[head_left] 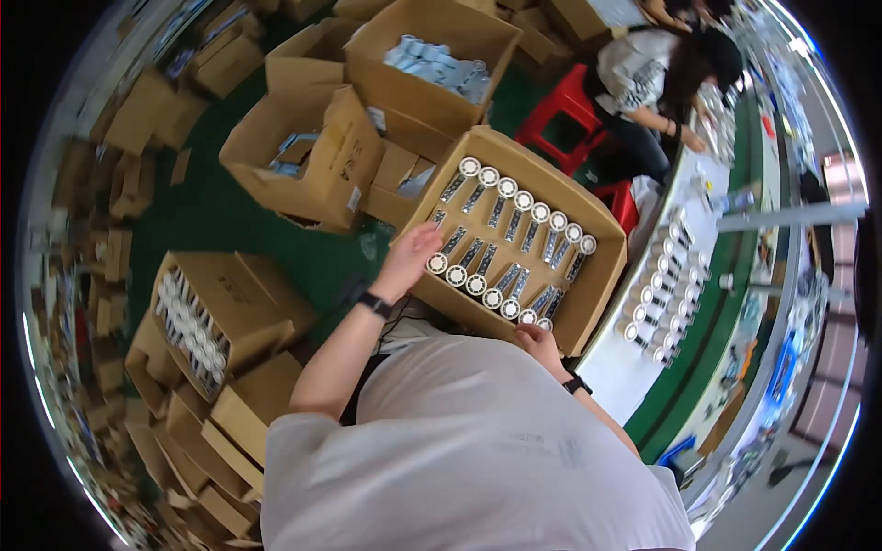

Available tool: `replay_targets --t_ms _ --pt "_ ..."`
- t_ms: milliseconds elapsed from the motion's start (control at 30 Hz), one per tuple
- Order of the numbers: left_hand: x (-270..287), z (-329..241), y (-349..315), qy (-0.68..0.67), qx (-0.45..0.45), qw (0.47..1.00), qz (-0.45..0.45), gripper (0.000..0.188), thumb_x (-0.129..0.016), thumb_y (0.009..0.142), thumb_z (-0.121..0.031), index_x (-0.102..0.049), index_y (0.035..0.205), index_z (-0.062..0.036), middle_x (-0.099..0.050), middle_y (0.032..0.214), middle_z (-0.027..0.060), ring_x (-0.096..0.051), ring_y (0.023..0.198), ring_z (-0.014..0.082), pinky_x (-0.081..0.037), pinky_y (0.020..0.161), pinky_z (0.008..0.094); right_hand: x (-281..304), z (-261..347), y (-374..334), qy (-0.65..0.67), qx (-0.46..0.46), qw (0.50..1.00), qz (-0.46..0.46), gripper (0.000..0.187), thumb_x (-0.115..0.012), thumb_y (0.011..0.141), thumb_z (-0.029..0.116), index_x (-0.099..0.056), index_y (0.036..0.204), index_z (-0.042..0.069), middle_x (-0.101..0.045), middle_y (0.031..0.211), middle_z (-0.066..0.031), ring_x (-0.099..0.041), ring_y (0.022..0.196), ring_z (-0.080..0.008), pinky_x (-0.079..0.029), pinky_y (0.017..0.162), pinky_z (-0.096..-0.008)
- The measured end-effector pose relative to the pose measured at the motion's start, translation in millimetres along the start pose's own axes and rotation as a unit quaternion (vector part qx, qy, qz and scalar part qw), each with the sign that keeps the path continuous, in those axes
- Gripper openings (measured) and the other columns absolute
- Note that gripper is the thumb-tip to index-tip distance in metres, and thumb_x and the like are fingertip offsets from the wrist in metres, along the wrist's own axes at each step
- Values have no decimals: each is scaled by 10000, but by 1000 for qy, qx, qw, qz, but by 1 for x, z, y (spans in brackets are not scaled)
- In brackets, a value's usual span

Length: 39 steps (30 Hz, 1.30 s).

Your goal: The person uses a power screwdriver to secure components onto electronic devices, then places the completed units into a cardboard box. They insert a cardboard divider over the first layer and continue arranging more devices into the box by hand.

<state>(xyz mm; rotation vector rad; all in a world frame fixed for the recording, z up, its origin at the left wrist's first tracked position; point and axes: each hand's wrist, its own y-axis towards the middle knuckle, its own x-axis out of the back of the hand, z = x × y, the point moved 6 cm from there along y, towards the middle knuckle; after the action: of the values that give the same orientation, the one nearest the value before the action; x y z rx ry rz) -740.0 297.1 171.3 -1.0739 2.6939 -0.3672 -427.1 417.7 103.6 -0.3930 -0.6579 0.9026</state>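
Head view, left hand fingers spread on handheld fans in cardboard box, right hand gripping box edge.

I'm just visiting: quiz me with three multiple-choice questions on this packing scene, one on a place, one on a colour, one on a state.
1. Where is the left hand?
A. on the open box's left edge
B. on the stool
C. in the air

2. What colour is the stool?
A. blue
B. red
C. yellow

3. How is the box before the person?
A. taped shut
B. flattened
C. open, with rows of round-headed parts

Answers: 1 A, the fingers rest at the box's left rim; 2 B, it is plainly red; 3 C, the parts show inside.
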Motion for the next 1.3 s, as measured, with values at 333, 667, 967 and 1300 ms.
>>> replay_targets --t_ms 333,667,967,1300 --pt "199 -316 -213 140 -638 723 -225 651 -487 911 -371 -286 1400 9 -335 1402 285 -357 1303 380 -283 1070 480 -88 43 31 -42 -64 994 78 266 -591 855 180 -643 1014 -27 -683 886 -128 -634 805 -196 -488 726 -312" --pt "412 -312 -204 150 -617 736 -234 648 -491 911 -361 -284 1399 12 -334 1404 282 -354 1306 381 -279 1074 481 -192 -26 67 -207 -66 974 62 271 -644 811 229 -677 916 -19 -683 894 -141 -642 844 -219 -493 740 -352" --pt "528 -424 -324 348 -745 453 -344 646 -495 911 -352 -283 1398 15 -333 1406 279 -351 1308 381 -276 1077 481 -371 320 247 -150 379 898 167 282 -647 797 238 -646 961 8 -663 883 -155 -638 823 -251 -506 719 -387" --pt "489 -432 -206 309 -735 546 -255 644 -500 911 -342 -281 1397 19 -332 1408 276 -348 1311 381 -272 1081 482 -195 114 43 -329 490 784 192 335 -570 842 235 -581 1120 49 -644 989 -160 -631 903 -266 -511 759 -431"
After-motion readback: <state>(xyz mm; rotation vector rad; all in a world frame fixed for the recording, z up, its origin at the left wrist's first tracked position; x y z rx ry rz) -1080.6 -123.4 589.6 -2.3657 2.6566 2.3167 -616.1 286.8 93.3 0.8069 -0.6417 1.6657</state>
